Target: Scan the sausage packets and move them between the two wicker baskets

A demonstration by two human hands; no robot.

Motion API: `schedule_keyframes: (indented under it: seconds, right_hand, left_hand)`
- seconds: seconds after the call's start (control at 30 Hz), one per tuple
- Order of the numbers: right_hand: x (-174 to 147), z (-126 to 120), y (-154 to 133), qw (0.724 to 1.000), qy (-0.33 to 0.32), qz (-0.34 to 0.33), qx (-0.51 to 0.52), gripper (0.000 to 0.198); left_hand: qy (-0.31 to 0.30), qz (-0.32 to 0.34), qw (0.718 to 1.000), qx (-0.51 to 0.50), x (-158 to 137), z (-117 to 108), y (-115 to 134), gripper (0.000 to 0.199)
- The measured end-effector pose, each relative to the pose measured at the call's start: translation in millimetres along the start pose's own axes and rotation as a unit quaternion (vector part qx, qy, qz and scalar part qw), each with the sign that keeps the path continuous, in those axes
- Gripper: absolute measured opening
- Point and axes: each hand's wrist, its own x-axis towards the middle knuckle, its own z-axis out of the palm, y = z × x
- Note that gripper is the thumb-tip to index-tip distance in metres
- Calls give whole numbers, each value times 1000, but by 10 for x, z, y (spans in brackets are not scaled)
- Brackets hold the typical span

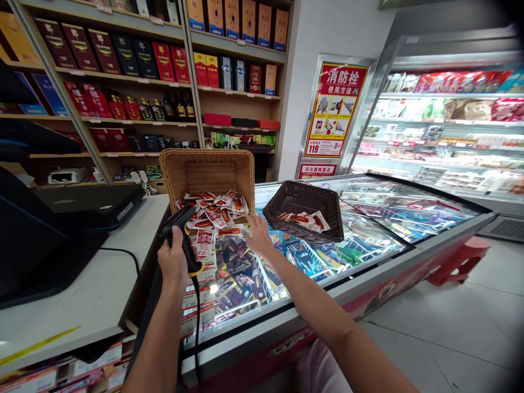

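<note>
My left hand point(174, 259) is wrapped around a black barcode scanner point(187, 248) with a yellow-tipped base and a cable hanging down. Before it, a tan wicker basket point(208, 158) lies tipped toward me, with packaged sausages point(221, 210) heaped at its mouth. My right hand point(257, 234) reaches out with fingers spread, close to the basket's right edge and the sausage packs; whether it touches them I cannot tell. To its right, a dark brown woven basket point(303, 196) holds several more sausage packs point(305, 220) on the freezer's glass top.
Under the baskets runs a glass-topped chest freezer point(347, 286) full of packaged goods. On the left stands a white counter point(90, 278) with a black checkout machine point(36, 234). Shelves of boxed bottles point(123, 54) line the back. A red stool point(458, 262) sits at right.
</note>
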Motion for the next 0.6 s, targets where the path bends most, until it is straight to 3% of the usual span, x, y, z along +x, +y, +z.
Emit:
schedule_keyframes:
  seconds: [0.07, 0.13, 0.23, 0.43, 0.53, 0.6]
  right_hand:
    - [-36, 164, -29, 995, -94, -21, -4, 51]
    - [-57, 226, -25, 990, -137, -32, -11, 41]
    - [-64, 192, -23, 991, -129, -32, -9, 33]
    - [-83, 175, -92, 996, -91, -16, -18, 54]
    - [-87, 204, -107, 993, -121, 6, 14, 33]
    - [-84, 204, -118, 988, -137, 36, 57, 29]
  left_hand:
    - [-6, 5, 1000, 8, -14, 8, -15, 56]
    - [-8, 5, 1000, 16, -23, 12, -31, 55]
    - [-16, 4, 1000, 25, -19, 4, -58, 54]
    - [-23, 3, 999, 28, -4, -5, -84, 53]
    - [-19, -7, 1000, 23, -14, 9, -72, 53]
    - [-24, -7, 999, 21, -25, 20, -64, 53]
